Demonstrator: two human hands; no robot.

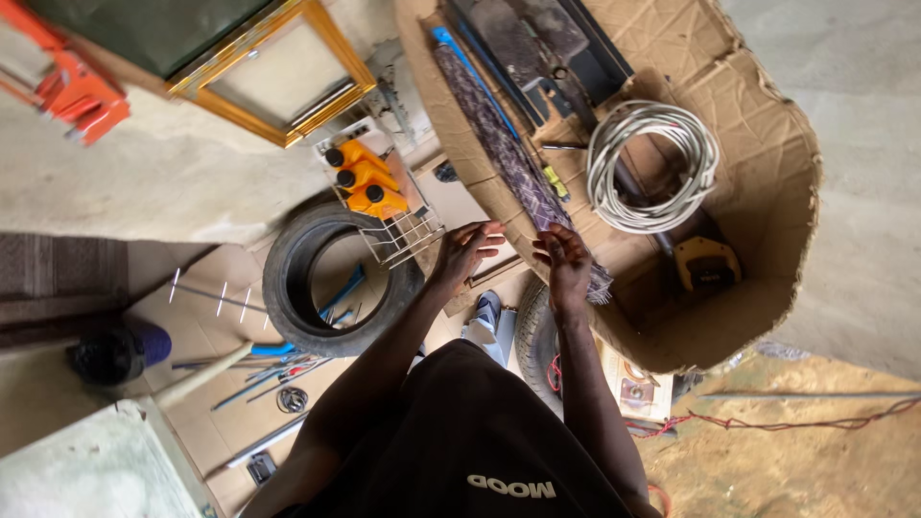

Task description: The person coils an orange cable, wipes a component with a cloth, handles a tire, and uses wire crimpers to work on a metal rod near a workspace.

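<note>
Hands meet just above the near rim of a large open cardboard box (767,192). Nearest the camera is the person's black shirt (460,441), with both forearms reaching up and away from it. The left hand (465,251) has its fingers stretched out and slightly spread toward the right, fingertips close to the near end of a long dark patterned bundle (508,153); whether they touch it I cannot tell. The right hand (566,257) curls over the same near end, fingers bent down onto the frayed tip of the bundle, seemingly gripping it. The bundle lies aslant, running from the hands up and to the far left inside the box, beside a blue rod (470,67).

Left of the hands, a black tyre (288,278) lies flat on cardboard sheets, with loose tools near it. A wire rack (408,235) rests on the tyre's far edge and holds three orange bottles (365,177) with black caps.

Farther in the box, right of the bundle, sits a coil of white cable (652,163), and near the box's right wall a yellow and black tool (705,261). Dark flat metal bars (537,48) lie at the far end. At far left stand a gold picture frame (288,77) and an orange object (77,91).
</note>
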